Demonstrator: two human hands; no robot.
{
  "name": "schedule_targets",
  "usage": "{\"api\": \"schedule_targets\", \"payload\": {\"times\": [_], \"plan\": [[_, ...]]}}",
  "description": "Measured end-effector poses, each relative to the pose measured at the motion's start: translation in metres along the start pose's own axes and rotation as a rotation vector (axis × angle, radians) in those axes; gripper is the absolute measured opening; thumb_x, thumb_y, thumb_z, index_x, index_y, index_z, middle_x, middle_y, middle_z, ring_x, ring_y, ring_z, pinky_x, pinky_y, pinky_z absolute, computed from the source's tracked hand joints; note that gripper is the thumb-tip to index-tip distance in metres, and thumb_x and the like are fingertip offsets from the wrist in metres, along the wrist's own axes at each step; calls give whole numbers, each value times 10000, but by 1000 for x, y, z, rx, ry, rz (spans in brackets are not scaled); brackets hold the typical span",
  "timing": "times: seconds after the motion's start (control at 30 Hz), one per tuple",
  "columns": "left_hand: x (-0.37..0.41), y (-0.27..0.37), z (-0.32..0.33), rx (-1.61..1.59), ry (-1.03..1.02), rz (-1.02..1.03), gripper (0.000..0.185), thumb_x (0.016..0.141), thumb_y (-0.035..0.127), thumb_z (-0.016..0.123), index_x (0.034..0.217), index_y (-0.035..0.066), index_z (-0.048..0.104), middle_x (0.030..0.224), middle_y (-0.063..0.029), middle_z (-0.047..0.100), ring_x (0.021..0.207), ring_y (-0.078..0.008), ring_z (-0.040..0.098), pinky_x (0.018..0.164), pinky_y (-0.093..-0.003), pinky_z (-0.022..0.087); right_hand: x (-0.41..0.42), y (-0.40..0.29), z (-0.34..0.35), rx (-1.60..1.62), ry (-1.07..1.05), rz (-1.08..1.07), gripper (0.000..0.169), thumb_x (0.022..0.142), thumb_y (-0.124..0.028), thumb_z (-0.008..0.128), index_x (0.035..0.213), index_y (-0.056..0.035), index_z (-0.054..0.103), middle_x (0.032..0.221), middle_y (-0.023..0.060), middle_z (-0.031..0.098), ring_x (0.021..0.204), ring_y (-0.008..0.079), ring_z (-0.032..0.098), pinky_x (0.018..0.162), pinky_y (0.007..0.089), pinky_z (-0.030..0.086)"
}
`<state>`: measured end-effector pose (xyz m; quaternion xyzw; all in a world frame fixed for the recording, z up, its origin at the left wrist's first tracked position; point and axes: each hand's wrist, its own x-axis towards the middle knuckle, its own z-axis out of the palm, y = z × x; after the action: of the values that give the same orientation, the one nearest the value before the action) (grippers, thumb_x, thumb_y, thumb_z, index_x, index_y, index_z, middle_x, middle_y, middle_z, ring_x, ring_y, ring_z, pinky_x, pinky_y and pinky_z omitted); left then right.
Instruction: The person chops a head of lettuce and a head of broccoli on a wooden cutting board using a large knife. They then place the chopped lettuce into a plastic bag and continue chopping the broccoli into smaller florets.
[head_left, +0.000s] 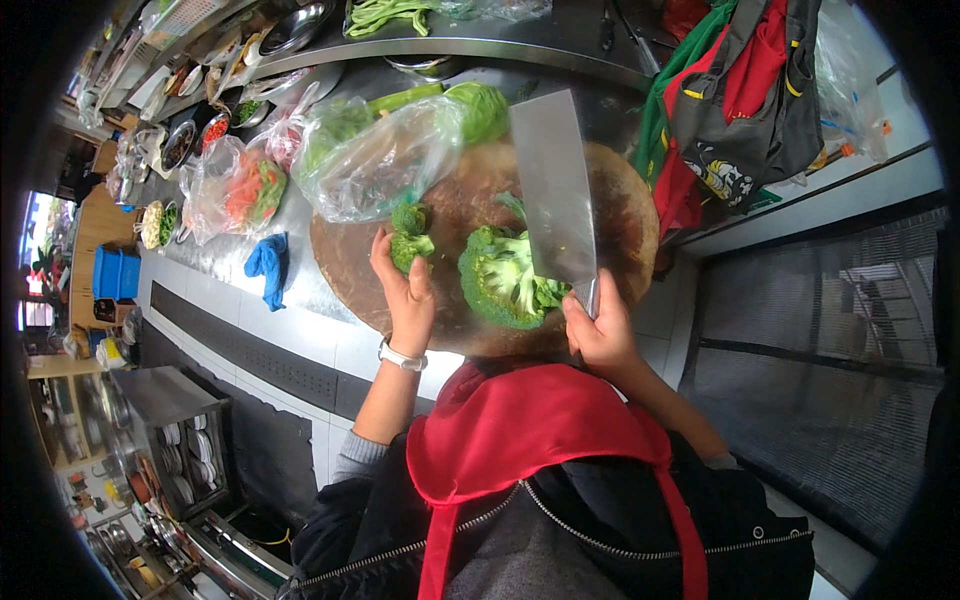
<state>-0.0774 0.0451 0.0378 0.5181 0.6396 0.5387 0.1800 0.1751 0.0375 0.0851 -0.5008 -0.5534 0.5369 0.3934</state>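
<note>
My left hand (407, 291) holds small broccoli florets (409, 241) between thumb and fingers over the left part of a round wooden chopping block (480, 172). In my right hand (601, 324) is the handle of a metal cleaver (553, 187), its broad blade pointing away from me. A large broccoli head (499, 277), cut side up, lies on the block between my hands, partly hidden by the blade. Behind it a small leafy piece (511, 202) shows beside the blade.
A clear plastic bag (382, 169) and a green vegetable (477, 112) overlap the block's far left edge. Left of it are a bag of cut vegetables (251, 191) and a blue cloth (268, 270). A raised metal shelf (465, 46) runs behind; cloth bags (739, 112) hang right.
</note>
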Motion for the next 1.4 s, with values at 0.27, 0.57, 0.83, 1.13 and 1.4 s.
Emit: {"api": "schedule_targets", "payload": {"times": [0.27,0.57,0.83,1.13,1.4], "plan": [[7,35,16,77,-248,151,629,841,270,594,1324,-39,336,1366,-249,335,1267,-369,337,1041,-409,283,-5,-10,-2,-29,-33,35,189,857,-108,571,963,-21,441,734,91,559,654,193,558,609,318,441],[37,61,27,-34,-812,-149,570,706,109,722,1206,-15,478,1211,-123,517,1126,-204,483,966,-311,370,-11,-12,-8,1,-40,27,185,865,-92,552,988,-16,436,749,79,551,669,172,538,629,308,439],[8,52,16,-140,-896,26,898,600,173,813,1348,8,344,1343,-198,360,1257,-311,362,1047,-356,289,-15,-27,-3,20,-37,48,210,865,-98,543,1025,-14,437,780,104,549,710,203,546,667,331,443],[-23,57,15,-57,-618,-28,821,577,38,707,1322,-17,365,1289,-200,423,1199,-309,437,1001,-355,357,-21,-34,1,-23,-80,75,241,840,-117,567,1007,-12,430,828,165,558,746,276,570,672,374,437],[-39,67,34,-2,-328,-34,760,618,25,670,1286,-44,315,1209,-193,442,1117,-274,476,966,-338,378,-20,-21,5,-203,-41,-72,247,836,-130,569,998,-25,416,784,192,546,729,365,574,644,411,434]]}}
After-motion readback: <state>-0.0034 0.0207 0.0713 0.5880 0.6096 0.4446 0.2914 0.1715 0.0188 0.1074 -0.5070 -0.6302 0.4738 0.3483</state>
